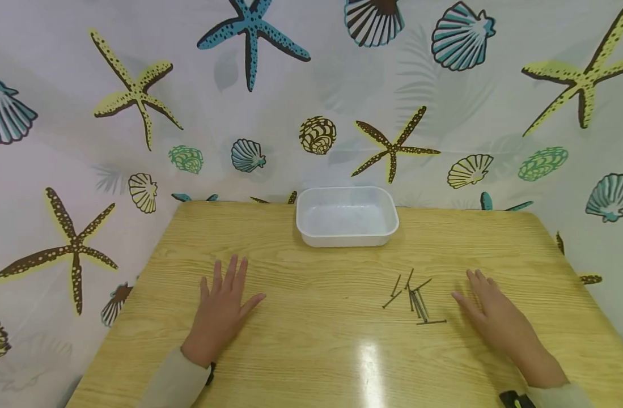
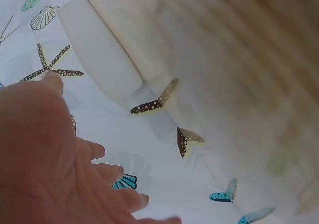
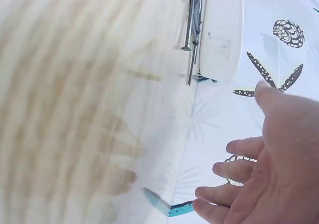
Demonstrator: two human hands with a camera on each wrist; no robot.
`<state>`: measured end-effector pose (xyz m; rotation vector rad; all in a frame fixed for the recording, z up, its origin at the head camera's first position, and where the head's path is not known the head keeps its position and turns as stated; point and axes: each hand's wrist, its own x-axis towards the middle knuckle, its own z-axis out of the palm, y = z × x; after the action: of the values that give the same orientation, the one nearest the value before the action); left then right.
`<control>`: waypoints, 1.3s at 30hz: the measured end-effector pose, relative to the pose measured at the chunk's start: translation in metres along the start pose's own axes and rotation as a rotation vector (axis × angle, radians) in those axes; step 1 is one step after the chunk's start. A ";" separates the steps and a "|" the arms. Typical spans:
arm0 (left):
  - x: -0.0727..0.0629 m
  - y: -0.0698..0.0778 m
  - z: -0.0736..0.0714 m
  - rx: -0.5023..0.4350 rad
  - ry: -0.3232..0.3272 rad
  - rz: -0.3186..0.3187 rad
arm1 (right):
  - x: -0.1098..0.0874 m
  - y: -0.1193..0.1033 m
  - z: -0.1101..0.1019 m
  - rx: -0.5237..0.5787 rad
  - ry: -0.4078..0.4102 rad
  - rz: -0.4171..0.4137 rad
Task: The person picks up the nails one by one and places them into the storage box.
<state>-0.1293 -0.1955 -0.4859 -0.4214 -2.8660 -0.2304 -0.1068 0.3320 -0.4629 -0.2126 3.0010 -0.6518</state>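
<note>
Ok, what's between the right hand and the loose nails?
Nothing but bare wooden tabletop: the head view shows a short clear stretch from the right hand to the nails.

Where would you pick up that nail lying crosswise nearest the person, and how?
I'd pinch the nail near its right end, coming from above and the right with the right hand. It is thin and appears to lie flat on the wood-grain table, and that end sticks out clear of the other nails, on the hand's side.
</note>
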 end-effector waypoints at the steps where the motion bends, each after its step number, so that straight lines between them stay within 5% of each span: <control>1: 0.002 0.001 0.000 -0.012 0.007 0.007 | 0.001 -0.001 -0.001 0.007 0.009 0.000; 11: 0.021 0.015 0.001 -0.103 0.108 0.052 | 0.020 -0.015 -0.007 0.061 0.153 -0.048; 25: 0.054 0.029 0.007 -0.066 0.254 0.092 | 0.062 -0.044 -0.016 0.092 0.167 -0.104; 39: 0.100 0.039 0.021 -0.070 0.222 0.028 | 0.104 -0.063 -0.013 0.115 0.159 -0.111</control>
<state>-0.2153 -0.1284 -0.4760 -0.4203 -2.6396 -0.3499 -0.2031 0.2652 -0.4287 -0.3381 3.1062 -0.8899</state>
